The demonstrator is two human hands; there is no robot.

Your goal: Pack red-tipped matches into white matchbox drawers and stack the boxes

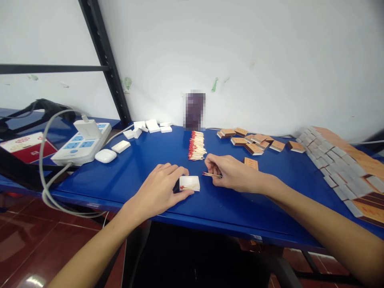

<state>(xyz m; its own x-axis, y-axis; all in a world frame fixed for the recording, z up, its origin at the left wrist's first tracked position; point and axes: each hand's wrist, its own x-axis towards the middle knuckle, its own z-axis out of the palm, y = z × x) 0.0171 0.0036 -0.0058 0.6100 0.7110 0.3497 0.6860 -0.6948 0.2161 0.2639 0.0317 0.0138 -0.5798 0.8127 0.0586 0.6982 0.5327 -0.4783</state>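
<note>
A small white matchbox tray sits on the blue table, with a few red-tipped matches lying along its near side. My left hand grips it from the left, thumb along the near edge and fingers at the far left corner. To the right of the tray, my right hand is closed on a few matchsticks, red heads pointing left. Beyond both hands lies a row of loose matches, heads mostly to the left. An orange matchbox sleeve is partly hidden behind my right wrist.
White trays lie at the back left, near an earbud case and a power strip with cables. Several orange matchbox sleeves are scattered at the back right. Stacked matchboxes fill the right end. A black shelf post rises at left.
</note>
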